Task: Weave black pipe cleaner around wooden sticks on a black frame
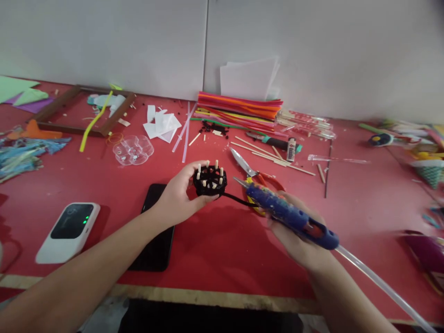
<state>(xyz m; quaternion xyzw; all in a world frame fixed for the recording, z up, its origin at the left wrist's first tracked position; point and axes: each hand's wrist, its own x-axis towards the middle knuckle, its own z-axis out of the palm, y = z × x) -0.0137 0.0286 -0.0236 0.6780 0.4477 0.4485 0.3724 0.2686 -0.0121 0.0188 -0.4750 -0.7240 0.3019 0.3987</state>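
My left hand (178, 194) is closed around a small black woven basket (210, 181) of pipe cleaner wound about short wooden sticks that poke up from its rim. A loose black strand trails from it to the right. My right hand (294, 236) grips a blue glue gun (287, 213) with a clear glue stick (381, 286) coming out of its back. The gun's nozzle points left, close to the basket's right side, just short of touching it.
Orange-handled scissors (253, 173) lie behind the gun. A black phone (156, 231) and a white device (67, 231) lie at the front left of the red table (225, 240). Coloured pipe cleaners (239, 111), wooden sticks (270, 155), a lighter (291, 149), a wooden frame (83, 108) and paper scraps lie further back.
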